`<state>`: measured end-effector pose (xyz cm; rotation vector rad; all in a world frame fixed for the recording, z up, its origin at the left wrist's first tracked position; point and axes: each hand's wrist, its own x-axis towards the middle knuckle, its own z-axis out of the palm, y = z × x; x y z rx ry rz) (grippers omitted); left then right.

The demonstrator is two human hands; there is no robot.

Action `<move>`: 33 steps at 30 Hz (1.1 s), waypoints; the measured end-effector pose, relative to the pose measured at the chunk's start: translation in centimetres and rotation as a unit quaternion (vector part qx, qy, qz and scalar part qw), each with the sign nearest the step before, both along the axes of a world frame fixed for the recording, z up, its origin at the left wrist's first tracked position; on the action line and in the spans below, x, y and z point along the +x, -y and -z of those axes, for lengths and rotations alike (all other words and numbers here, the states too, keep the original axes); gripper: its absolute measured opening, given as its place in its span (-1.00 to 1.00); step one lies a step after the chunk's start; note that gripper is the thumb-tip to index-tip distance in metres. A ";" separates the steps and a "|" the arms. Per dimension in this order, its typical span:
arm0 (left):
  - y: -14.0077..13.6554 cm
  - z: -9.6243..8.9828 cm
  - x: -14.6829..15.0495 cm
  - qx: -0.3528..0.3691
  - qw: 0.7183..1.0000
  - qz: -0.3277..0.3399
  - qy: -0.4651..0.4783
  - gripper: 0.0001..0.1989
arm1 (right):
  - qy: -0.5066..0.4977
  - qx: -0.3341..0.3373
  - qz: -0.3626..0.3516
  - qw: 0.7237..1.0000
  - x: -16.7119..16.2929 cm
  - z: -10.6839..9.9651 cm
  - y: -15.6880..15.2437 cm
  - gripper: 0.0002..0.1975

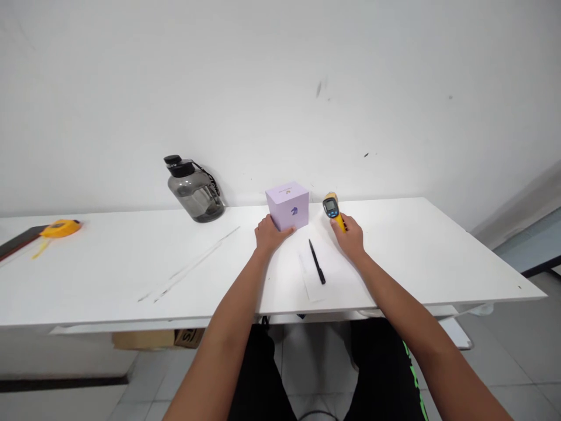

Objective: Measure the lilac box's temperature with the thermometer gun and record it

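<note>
A lilac box (287,206) with a dark horse-head mark stands upright on the white table, close to the wall. My left hand (270,235) grips its lower left corner, thumb across the front face. In my right hand (350,235) is a yellow infrared thermometer (332,206), held by its handle with its small screen facing me. Its front end points away, toward the wall. A black pen (317,261) lies between my forearms on a faint white sheet of paper (312,287).
At the back left a grey water bottle (197,199) with a black cap stands against the wall. Further left lie a yellow tape measure (61,228) and a dark flat strip (21,241). The table's front edge (197,320) runs under my forearms. A cardboard box (144,340) sits below.
</note>
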<state>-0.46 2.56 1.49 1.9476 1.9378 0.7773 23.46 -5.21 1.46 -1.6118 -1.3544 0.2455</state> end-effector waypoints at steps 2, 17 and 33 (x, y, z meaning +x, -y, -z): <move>-0.2 0.1 0.1 0.005 1.000 0.001 -0.005 -0.20 | -0.003 0.063 -0.006 0.998 -0.7 0.1 0.6 -0.50; -0.9 -0.6 -0.5 0.012 0.997 -0.014 0.070 -0.33 | -0.100 0.057 -0.157 0.981 -3.5 0.6 2.0 -0.38; 1.3 -1.1 1.8 0.027 0.998 0.017 0.061 -0.38 | -0.075 0.088 -0.211 0.971 -3.3 1.6 1.2 -0.44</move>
